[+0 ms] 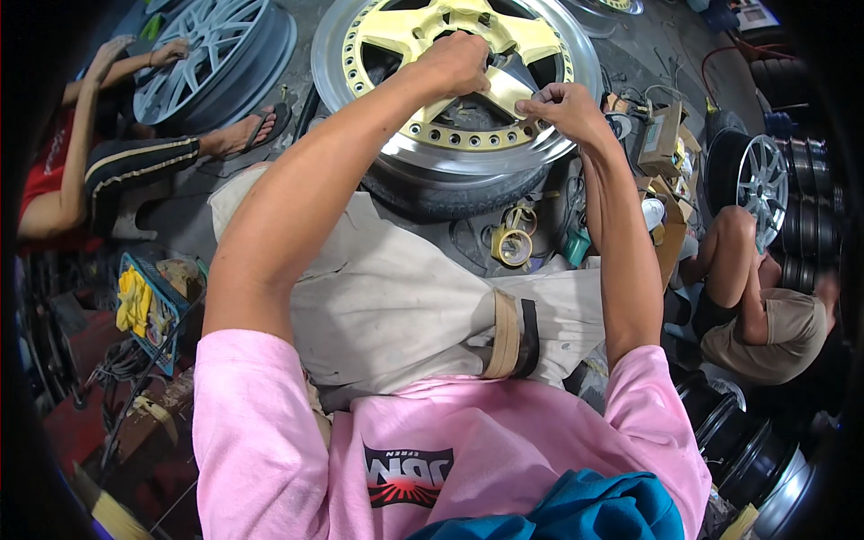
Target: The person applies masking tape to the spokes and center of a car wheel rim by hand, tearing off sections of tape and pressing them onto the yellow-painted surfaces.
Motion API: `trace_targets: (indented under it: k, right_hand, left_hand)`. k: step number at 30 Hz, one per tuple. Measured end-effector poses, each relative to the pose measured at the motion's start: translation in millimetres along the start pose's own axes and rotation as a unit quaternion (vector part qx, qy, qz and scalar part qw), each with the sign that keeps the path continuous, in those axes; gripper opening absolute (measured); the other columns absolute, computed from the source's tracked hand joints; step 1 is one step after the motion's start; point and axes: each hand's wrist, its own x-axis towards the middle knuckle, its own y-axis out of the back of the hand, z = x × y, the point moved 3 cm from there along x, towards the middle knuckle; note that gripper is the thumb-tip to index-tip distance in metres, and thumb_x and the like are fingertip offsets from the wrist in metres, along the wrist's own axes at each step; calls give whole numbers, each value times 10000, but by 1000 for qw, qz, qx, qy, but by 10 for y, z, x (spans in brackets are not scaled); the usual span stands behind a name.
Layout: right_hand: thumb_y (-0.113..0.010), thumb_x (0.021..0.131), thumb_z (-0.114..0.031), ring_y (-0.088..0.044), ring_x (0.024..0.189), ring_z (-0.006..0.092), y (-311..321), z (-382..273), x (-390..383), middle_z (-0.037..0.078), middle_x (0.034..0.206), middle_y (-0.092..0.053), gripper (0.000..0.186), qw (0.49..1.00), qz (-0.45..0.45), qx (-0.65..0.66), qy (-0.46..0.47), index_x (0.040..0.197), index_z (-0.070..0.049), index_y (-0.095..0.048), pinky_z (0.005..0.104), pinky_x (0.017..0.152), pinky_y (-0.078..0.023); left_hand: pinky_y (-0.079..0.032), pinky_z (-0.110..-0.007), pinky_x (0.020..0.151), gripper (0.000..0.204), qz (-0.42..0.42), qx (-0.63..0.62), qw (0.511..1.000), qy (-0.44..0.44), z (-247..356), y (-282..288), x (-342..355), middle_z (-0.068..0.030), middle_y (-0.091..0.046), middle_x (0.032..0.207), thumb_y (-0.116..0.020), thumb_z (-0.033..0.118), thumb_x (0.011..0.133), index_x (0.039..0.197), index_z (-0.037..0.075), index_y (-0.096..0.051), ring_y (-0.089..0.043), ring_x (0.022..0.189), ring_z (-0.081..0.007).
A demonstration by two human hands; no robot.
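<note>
In front of me a large wheel rim (pixel 423 155) with a polished silver lip and pale yellow spokes lies flat on a black tire (pixel 450 200). My left hand (pixel 453 65) is closed over one spoke near the hub, its fingertips mostly hidden behind the knuckles. My right hand (pixel 565 108) pinches thumb to fingers at the outer end of the same pale yellow spoke (pixel 506 92). What the pinch holds, if anything, is too small to make out. A grey patch shows beside the spoke, between my two hands.
Rolls of masking tape (pixel 513 245) lie below the tire. Cardboard boxes (pixel 664 139) stand to the right. At left a co-worker's hand (pixel 168 52) touches a grey multi-spoke wheel (pixel 202 63). Another person (pixel 765 324) crouches at right near stacked rims. A blue basket (pixel 148 310) holds yellow gloves.
</note>
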Motion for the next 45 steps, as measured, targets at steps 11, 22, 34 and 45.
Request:
trace_targets:
  k: [11, 22, 34, 45]
  right_hand:
    - [-907, 770, -368, -627, 657, 157, -63, 63, -8, 72, 700, -708, 399, 993, 29, -112, -12, 764, -7, -736, 332, 654, -497]
    - [-964, 643, -434, -708, 1018, 303, -57, -216, -128, 151, 1007, -712, 559, 952, 118, -281, 32, 930, -45, -684, 402, 848, -556]
    - [-967, 601, -516, -694, 1030, 374, -283, -667, 424, 164, 1077, -649, 614, 933, 52, -339, 112, 894, -59, -680, 476, 867, -545]
    - [-911, 669, -604, -620, 892, 357, -82, -255, -227, 161, 956, -575, 676, 946, 125, -284, 91, 757, -28, -568, 450, 784, -518]
  left_hand:
    - [-571, -423, 824, 308, 6, 12, 1000, -2, -14, -87, 8, -205, -753, 918, -877, 258, 757, 907, 15, -761, -735, 924, -363]
    - [-564, -452, 825, 357, 59, 67, 996, -21, 71, -4, -104, -199, -740, 934, -862, 252, 759, 980, 19, -707, -723, 941, -389]
    - [-568, -460, 899, 481, -13, 89, 994, 63, -101, 285, -221, -205, -742, 1067, -868, 323, 745, 1080, 24, -693, -717, 1041, -386]
    - [-513, -451, 1025, 619, 56, 114, 989, 81, -253, 241, -389, -171, -656, 1235, -864, 440, 803, 1199, 12, -657, -618, 1217, -340]
